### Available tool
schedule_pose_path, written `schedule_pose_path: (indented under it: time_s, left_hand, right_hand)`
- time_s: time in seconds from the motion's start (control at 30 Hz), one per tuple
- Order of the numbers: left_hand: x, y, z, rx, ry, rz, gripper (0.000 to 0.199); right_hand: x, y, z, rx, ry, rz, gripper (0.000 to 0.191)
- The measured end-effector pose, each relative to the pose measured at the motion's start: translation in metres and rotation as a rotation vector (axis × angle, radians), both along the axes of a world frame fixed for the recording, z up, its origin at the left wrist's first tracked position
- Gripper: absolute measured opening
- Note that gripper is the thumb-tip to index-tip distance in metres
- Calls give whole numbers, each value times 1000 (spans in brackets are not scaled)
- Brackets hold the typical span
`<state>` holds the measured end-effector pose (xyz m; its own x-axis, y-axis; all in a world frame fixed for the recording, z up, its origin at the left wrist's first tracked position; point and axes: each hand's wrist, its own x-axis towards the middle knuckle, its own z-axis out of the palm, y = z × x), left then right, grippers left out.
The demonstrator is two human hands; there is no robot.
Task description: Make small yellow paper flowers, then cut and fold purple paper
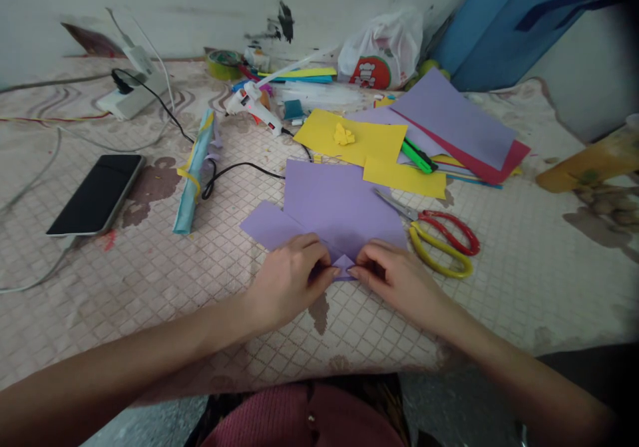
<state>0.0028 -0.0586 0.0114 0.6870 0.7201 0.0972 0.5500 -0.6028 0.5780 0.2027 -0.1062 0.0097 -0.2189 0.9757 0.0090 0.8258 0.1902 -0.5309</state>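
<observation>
A small folded piece of purple paper (343, 267) is pinched between my two hands near the front of the table. My left hand (294, 274) has thumb and fingers closed on its left side. My right hand (392, 271) grips the right side the same way. Just beyond them lies a larger purple sheet (339, 197), with a smaller purple piece (267, 225) at its left. Scissors (439, 234) with one red and one yellow handle rest right of the sheet, their blades over its edge.
Yellow paper (372, 142) with a crumpled yellow paper flower, a green cutter (418, 155) and a glue gun (257, 109) lie farther back. A rolled light-blue paper (192, 184) and a phone (97, 194) are at left. A drink cup (589, 161) lies tilted at right.
</observation>
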Motion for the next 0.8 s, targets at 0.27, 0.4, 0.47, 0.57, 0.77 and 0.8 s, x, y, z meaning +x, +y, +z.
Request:
schedule_pose_path:
  time_s: [0.27,0.4,0.47,0.57,0.77,0.8]
  left_hand:
    - [0,-2,-1,28,47,9,18]
    - [0,1,-2,8,73,39,18]
    - [0,4,-1,4,96,49,17]
    - [1,5,0,5,143,47,17]
    - [3,5,-2,24,156,74,15]
    - [3,5,-2,18,153,70,15]
  right_hand:
    - [4,-3,-2,-4,82,-8,12]
    - [1,0,-4,5,1,-47,16]
    - [0,1,-5,17,-43,-52,16]
    - [-2,2,-8,55,-90,-47,16]
    - [-2,0,-12,105,-123,-42,17]
    - [-2,0,-12,106,-123,-41,17]
